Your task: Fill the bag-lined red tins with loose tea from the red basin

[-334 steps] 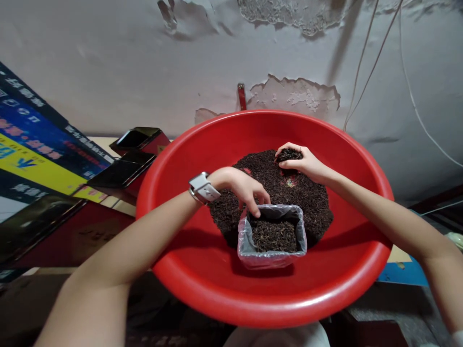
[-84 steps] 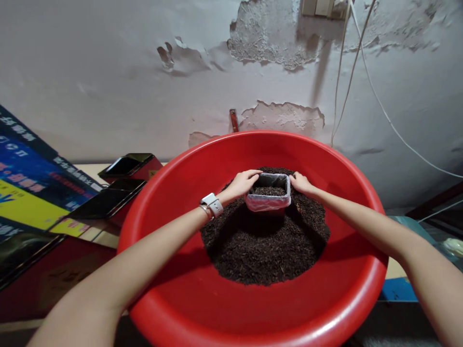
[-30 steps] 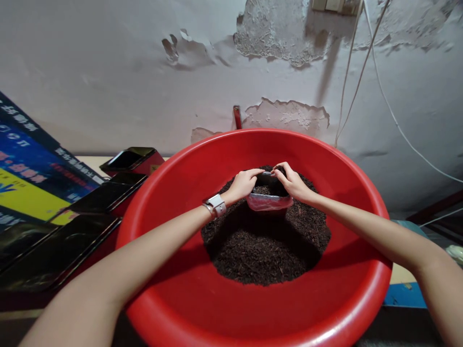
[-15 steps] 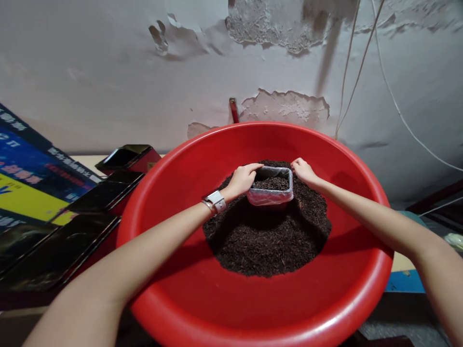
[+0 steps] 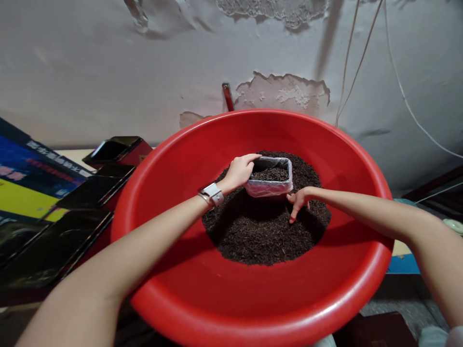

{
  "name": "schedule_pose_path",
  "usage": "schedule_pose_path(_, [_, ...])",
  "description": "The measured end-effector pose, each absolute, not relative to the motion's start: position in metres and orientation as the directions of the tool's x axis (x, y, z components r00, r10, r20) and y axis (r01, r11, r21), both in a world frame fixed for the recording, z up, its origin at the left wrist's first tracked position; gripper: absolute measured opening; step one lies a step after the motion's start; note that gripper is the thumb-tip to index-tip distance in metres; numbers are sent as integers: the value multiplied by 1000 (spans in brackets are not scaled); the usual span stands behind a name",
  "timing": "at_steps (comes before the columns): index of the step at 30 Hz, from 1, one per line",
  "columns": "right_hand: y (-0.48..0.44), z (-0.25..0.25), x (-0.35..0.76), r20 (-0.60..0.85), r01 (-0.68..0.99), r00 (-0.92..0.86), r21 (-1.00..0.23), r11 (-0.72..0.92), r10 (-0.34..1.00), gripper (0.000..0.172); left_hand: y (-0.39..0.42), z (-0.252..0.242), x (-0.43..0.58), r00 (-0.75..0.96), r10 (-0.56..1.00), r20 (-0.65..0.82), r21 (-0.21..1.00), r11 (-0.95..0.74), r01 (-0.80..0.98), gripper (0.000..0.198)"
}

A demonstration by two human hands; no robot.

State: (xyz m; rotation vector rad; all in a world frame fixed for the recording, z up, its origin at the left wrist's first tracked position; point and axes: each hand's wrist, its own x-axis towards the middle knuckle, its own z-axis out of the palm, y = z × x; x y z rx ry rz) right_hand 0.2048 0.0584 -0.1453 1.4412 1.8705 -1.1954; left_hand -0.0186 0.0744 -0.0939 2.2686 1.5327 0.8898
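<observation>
A small rectangular box (image 5: 269, 188) lined with clear plastic film stands over a dark heap of dry loose tea leaves (image 5: 253, 241) and holds some of the same leaves. My left hand (image 5: 238, 171), with a pale watch on its wrist, grips the box by its left side, thumb and fingers at the rim. My right hand (image 5: 299, 200) is just beside the box's lower right corner, low over the leaves. Its fingers are spread, and one points down at the heap. The heap lies in the bottom of a wide red basin (image 5: 235, 299).
To the left of the basin are several dark, shiny open tins or boxes (image 5: 87, 185) and a blue and yellow printed panel (image 5: 32, 193). Behind stands a wall (image 5: 108, 82) with peeling plaster. Pale cords (image 5: 349, 62) hang at the right.
My right hand has come from the box's upper right corner down toward its lower right, and its fingers have opened. My left hand keeps its hold on the box. The view has shifted slightly.
</observation>
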Motion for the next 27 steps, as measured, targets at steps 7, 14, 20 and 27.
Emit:
schedule_pose_path(7, [39,-163,194,-875,956,-293,-267,121,386,81,74,-93,-19,249,907,339,533,-403,744,47])
schedule_pose_path(14, [23,-166,183,-834,908,-419,-391,151,358,48,74,-95,-19,243,907,343,542,-403,738,47])
schedule_pose_path(20, [6,-128,159,-457,556,-814,-792,252,359,32,75,-96,-20,253,904,345,532,-411,741,46])
schedule_pose_path(27, [16,-68,150,140,201,-774,-870,450,617,15,75,-94,-19,243,906,346,533,-403,744,46])
